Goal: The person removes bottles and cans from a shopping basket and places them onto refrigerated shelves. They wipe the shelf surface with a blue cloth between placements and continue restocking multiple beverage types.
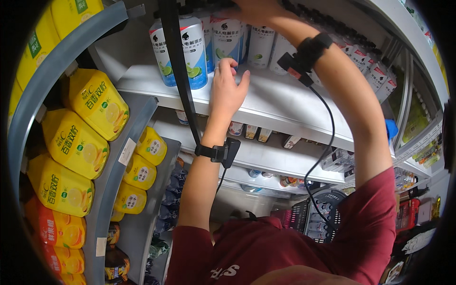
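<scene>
My left hand (229, 87) is at the front of a white shelf (274, 92), fingers loosely curled and thumb apart. Its fingertips are by the lower part of a white-and-blue plastic drink bottle (226, 39) with a lime picture; whether they touch it is unclear. Above, my right hand (258, 10) reaches over the bottle tops, blurred and cut by the upper picture edge, so its grip is hidden. Two matching bottles stand left of my left hand, the nearer bottle (194, 53) partly behind a dark upright strip (180, 67). Paler bottles (260, 48) stand to the right.
Yellow juice jugs (76, 140) line curved grey shelves (123, 142) at left. Lower white shelves hold cups and small cartons (264, 134). A dark plastic basket (301, 213) with several bottles stands below right. A black cable (331, 121) hangs from my right wrist device.
</scene>
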`<state>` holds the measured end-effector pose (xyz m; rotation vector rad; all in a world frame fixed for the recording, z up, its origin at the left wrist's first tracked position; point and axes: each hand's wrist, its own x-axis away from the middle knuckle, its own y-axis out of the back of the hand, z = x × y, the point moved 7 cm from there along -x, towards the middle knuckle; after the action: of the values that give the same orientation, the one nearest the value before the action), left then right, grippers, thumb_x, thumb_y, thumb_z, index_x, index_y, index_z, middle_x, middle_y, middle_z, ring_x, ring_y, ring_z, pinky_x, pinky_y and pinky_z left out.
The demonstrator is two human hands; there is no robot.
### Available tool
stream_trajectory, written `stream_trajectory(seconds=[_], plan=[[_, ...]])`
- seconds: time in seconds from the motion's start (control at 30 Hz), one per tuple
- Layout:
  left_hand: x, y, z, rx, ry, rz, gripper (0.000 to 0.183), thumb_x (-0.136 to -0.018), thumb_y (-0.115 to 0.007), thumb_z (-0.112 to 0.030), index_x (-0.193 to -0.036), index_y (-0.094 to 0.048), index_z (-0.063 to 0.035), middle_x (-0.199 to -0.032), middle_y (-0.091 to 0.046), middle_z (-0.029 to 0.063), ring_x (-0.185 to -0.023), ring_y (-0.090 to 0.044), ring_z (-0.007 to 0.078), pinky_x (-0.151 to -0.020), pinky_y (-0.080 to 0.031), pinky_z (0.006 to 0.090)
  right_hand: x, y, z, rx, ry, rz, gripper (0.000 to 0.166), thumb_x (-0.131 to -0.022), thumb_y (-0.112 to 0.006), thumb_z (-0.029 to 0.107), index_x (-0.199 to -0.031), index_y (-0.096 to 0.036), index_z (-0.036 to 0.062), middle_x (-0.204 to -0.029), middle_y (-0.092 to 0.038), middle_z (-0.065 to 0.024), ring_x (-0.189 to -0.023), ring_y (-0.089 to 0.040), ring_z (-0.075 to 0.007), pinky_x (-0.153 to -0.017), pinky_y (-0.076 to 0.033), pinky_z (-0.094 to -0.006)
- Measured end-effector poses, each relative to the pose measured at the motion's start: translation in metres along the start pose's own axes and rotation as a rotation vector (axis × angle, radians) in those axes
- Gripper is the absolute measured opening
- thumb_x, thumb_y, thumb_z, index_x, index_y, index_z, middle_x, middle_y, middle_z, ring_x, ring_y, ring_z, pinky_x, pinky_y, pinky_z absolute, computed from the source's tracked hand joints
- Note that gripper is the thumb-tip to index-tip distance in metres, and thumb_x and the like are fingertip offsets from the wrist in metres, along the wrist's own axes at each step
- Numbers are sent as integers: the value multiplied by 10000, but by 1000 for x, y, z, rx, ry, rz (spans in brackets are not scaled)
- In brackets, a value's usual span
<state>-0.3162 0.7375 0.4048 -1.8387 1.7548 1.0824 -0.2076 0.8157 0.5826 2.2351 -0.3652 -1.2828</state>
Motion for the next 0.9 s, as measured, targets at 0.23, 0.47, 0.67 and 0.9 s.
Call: stream_trajectory(seconds=[0.23,0.47,0.67,0.9], plan=[[4,-7,-24,-134,-228,-162,773,-897,-762,-246,-1488,-337,12,-1418,-442,284,-1297,-492,457,-1118,-394,488,-3,-8,-20,-193,-229,230,550,-909,-700,456,-1261,-686,33,-1034,-743,-213,-939,-735,-337,-852,-585,-407],[-3,-5,-4,-80,-22,-78,923,-877,-798,-317,-1516,-253,65,-1396,-511,360,-1293,-533,478,-1081,-432,479,11,25,-2,-372,42,108,523,-905,-695,460,-1148,-719,-3,-1006,-736,-243,-946,-732,-349,-820,-588,-418],[-2,-2,0,118,46,79,899,-811,-826,-349,-1460,-308,-6,-1249,-630,329,-1109,-639,510,-913,-535,525,29,84,6,-703,-214,439,517,-1024,-569,482,-1108,-653,-21,-944,-688,-197,-829,-633,-263,-804,-504,-393],[-4,-7,-8,125,31,87,823,-814,-823,-327,-1407,-352,-3,-1224,-643,328,-1089,-656,502,-897,-548,512,47,68,-67,33,-157,434,563,-1020,-540,477,-1344,-608,22,-1263,-668,-239,-1165,-612,-441,-1002,-478,-501]])
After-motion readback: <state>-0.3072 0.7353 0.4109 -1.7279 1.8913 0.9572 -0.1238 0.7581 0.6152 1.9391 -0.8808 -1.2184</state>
